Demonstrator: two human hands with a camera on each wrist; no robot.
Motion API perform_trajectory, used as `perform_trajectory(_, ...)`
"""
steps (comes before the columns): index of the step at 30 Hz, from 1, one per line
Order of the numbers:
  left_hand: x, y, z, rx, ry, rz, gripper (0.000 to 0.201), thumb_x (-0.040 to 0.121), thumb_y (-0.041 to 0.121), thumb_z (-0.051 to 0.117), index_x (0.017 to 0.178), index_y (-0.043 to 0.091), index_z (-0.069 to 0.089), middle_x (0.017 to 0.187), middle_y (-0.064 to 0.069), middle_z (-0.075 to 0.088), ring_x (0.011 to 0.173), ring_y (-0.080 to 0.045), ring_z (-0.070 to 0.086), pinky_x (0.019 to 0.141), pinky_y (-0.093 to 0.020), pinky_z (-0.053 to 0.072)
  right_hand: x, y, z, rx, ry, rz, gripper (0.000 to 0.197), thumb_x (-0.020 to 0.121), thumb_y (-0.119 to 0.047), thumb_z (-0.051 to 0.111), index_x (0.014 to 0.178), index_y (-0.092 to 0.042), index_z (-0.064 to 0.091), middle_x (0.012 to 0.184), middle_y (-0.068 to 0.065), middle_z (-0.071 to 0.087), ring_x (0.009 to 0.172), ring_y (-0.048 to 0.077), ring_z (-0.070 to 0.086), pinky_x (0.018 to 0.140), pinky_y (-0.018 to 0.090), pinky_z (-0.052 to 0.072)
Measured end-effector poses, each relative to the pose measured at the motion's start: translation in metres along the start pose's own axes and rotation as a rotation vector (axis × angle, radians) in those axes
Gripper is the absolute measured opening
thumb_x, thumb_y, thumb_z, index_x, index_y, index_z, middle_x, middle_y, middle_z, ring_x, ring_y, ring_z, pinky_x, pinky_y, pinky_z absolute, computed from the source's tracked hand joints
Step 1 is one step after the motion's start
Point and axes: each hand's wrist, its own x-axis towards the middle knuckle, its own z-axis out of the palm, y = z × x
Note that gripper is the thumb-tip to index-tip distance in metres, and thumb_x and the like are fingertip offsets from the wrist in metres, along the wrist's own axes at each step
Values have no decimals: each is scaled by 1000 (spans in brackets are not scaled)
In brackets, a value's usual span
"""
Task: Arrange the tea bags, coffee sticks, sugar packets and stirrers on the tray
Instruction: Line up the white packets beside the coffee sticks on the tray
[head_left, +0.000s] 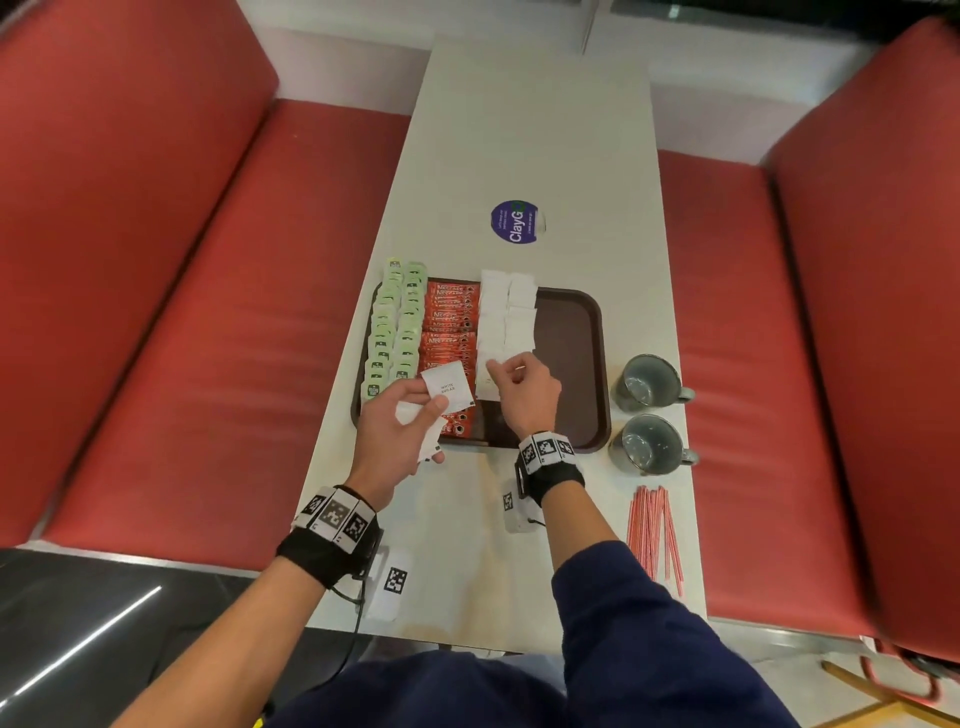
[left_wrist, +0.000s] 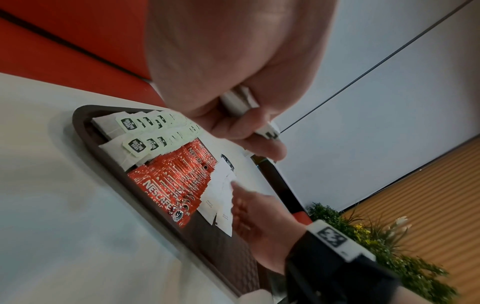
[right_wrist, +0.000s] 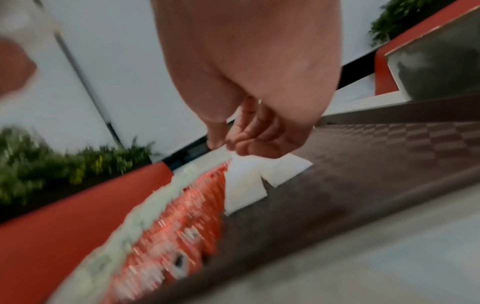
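Stirrers (head_left: 653, 530), thin and red, lie in a loose bundle on the table (head_left: 519, 130) at its near right edge, well apart from both hands. Beyond them two grey mugs (head_left: 649, 410) stand side by side, just right of the tray (head_left: 582, 364).

Left hand (head_left: 402, 436) hovers over the tray's near left corner, its fingers curled round a small stack of white sugar packets; the thumb pins the top packet (head_left: 447, 387), printed "WHITE SUGAR", above the red coffee sticks (head_left: 448, 332). Right hand (head_left: 524, 392) is over the tray's middle, thumb and fingertips pinching the near edge of a sugar packet (head_left: 488, 382) at the near end of the white rows; the right wrist view shows its fingertips (right_wrist: 233, 142) on the packet's corner.

On the tray, running away from the person, tea bags (head_left: 395, 322) in pale green wrappers fill two overlapping columns at the left, the coffee sticks are stacked just beside them, and the sugar packets (head_left: 506, 312) form two columns right of those. The tray's right part is bare brown. Farther along the table is a round blue sticker (head_left: 514, 222). Red bench seats (head_left: 182, 291) flank the table on both sides.
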Motion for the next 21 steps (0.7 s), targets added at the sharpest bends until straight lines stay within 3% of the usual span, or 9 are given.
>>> perform_trajectory(2,1,1,1,4,1,3,21,100,22,78,120,17,72,117,-7,72,62,-33,74,33,-22,37,-16,-14,-9,224,-102,-21,44,102,-62,67,96,-19,72,83,-4,76,79,13,72,80,36,60)
perform_trajectory(4,1,3,3,-4,-2,8,19,100,23,79,116,19,70,115,-7,71,59,-32,73,32,-22,36,-35,-25,-20,425,-308,-17,49,102,-63,66,100,-15,72,89,2,76,82,17,70,78,37,58)
perform_trajectory(6,1,4,5,-35,7,5,24,97,27,82,111,20,63,111,-8,73,58,-30,73,32,-23,35,-53,-33,-29,443,-470,-73,40,103,-48,73,103,-8,68,98,12,75,84,18,69,73,33,56)
perform_trajectory(8,1,4,7,-50,-6,-3,33,95,32,85,106,19,56,105,-10,76,57,-30,72,33,-23,34,-64,-36,-34,465,-529,-100,22,106,-27,71,110,-6,69,108,13,78,91,21,75,77,32,59)
perform_trajectory(11,0,3,11,-4,-74,16,27,94,28,85,98,15,62,105,-4,80,61,-27,73,34,-24,36,-68,-28,-35,604,-516,-68,21,107,-10,58,124,-3,68,120,15,79,111,34,76,94,49,66)
perform_trajectory(14,-1,1,10,43,-122,38,22,94,31,85,96,16,69,99,-7,79,62,-31,73,35,-23,38,-64,-9,-35,528,-397,-35,25,100,-10,60,108,13,54,101,30,73,87,32,75,87,55,66)
perform_trajectory(16,-1,-1,8,60,-132,33,22,95,32,84,98,16,69,95,-7,79,61,-34,73,36,-23,36,-57,7,-36,466,-293,2,27,96,-10,68,94,12,52,82,15,73,74,22,71,78,51,62)
perform_trajectory(19,0,-5,5,68,-129,8,21,95,32,84,99,16,70,98,-6,79,61,-33,74,36,-23,37,-42,30,-42,353,-198,46,41,88,-33,87,85,-1,61,78,1,69,76,16,68,84,53,61)
perform_trajectory(21,0,-7,5,73,-128,-1,20,95,30,85,99,16,71,102,-6,78,63,-32,74,36,-24,38,-31,40,-46,280,-173,68,45,84,-58,88,87,-15,73,85,-8,76,85,14,71,89,44,59)
